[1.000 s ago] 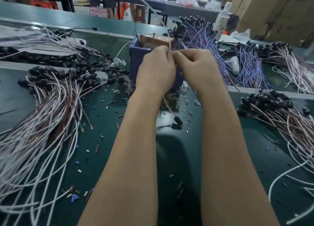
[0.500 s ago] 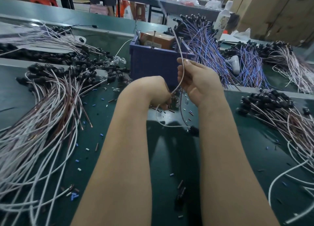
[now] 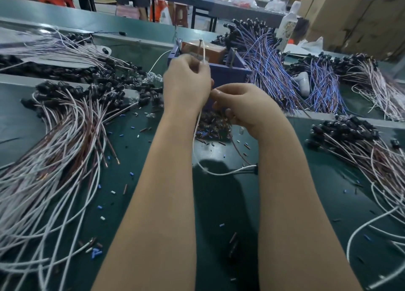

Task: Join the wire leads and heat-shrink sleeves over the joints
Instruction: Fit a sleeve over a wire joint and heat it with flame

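**Both hands raised over the sleeve pile, a white lead pinched in the left**

Head view: the left hand [image 3: 186, 82] sits just above the middle of the picture with its fingers curled, pinching a white lead [image 3: 203, 50] whose free end stands up past the knuckles toward 12 o'clock. Below the wrist the same lead drops, loops across the green bench mat [image 3: 219, 214] and meets a black connector [image 3: 255, 168] at about 5 o'clock from the hands. The right hand [image 3: 243, 106] is just beside the left, at its 4 o'clock, with the fingers curled and the thumb tip pressed to the forefinger against the left hand's edge. What it pinches is hidden. A brown lead [image 3: 237, 148] runs from under its palm down to the connector.

Under both hands lies a pile of heat-shrink sleeves [image 3: 210, 126], in front of a blue bin [image 3: 228, 74] at 12 o'clock that holds a brown box [image 3: 212, 47]. At 9 o'clock spreads a bundle of white and brown leads [image 3: 65, 141] with black caps. Blue and purple leads [image 3: 267, 60] fan out at 1 o'clock, and more white and brown leads [image 3: 361, 152] lie at 3 o'clock. Cut bits [image 3: 96, 251] are scattered over the mat.
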Demonstrator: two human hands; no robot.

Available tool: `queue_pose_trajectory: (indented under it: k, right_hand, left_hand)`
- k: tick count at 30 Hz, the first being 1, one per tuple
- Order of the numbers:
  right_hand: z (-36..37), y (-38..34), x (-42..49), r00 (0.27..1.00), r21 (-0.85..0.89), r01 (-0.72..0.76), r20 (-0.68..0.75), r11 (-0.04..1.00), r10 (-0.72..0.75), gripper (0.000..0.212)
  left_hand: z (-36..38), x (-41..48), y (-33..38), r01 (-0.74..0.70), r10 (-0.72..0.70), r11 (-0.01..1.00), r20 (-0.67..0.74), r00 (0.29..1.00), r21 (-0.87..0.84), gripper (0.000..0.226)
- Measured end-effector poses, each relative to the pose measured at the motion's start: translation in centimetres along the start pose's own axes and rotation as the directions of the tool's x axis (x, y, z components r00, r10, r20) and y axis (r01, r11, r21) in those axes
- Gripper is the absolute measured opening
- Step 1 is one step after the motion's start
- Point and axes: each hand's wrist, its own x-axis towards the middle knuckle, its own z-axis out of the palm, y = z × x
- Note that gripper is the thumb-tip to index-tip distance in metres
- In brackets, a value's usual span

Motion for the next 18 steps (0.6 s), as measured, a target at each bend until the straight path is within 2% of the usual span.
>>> queue_pose_trajectory:
  k: [3,5,6,7,9,11,13,16,18]
  right_hand:
    - [-0.5,-0.7,-0.7,0.998,0.144,-0.026,0.065,0.989,0.016,0.021]
    - [-0.8,-1.1,-0.9,1.000,0.331,0.025,0.005,0.943,-0.028,0.021]
    - [-1.0,-1.2,-0.8,0.997,0.461,0.079,-0.050,0.884,-0.063,0.021]
    - [-1.1,-1.4,-0.7,0.990,0.592,0.135,-0.109,0.795,-0.087,0.021]
    - [-1.2,-1.4,-0.3,0.976,0.781,0.205,-0.205,0.590,-0.067,0.020]
    - [-0.9,-1.0,0.1,0.968,0.848,0.221,-0.252,0.481,0.000,0.020]
    - [-0.4,-0.1,0.3,0.955,0.839,0.190,-0.278,0.510,0.102,0.019]
    - [0.4,1.5,0.5,0.919,0.726,0.082,-0.320,0.683,0.230,0.018]
    - [0.7,2.3,0.8,0.907,0.672,0.043,-0.337,0.739,0.254,0.016]
  left_hand:
    - [-0.8,0.0,1.1,-0.066,0.053,0.992,-0.124,0.991,-0.104,0.010]
    - [-1.4,0.0,1.8,-0.099,0.069,0.981,-0.182,0.981,-0.164,0.007]
    - [-1.7,0.0,2.0,-0.112,0.082,0.982,-0.190,0.978,-0.150,0.008]
    - [-1.8,0.0,2.1,-0.110,0.089,0.986,-0.163,0.983,-0.122,0.012]
    - [-1.8,-0.1,2.0,-0.056,0.056,0.998,-0.017,0.998,-0.035,0.024]
    - [-1.6,-0.3,1.6,0.034,-0.040,0.998,0.124,0.991,0.051,0.033]
    - [-1.4,-0.2,1.2,0.087,-0.110,0.987,0.171,0.979,0.138,0.035]
    - [-1.4,-0.2,0.6,0.141,-0.180,0.970,0.190,0.965,0.199,0.032]
    - [-1.4,-0.2,0.4,0.170,-0.212,0.965,0.207,0.955,0.201,0.025]
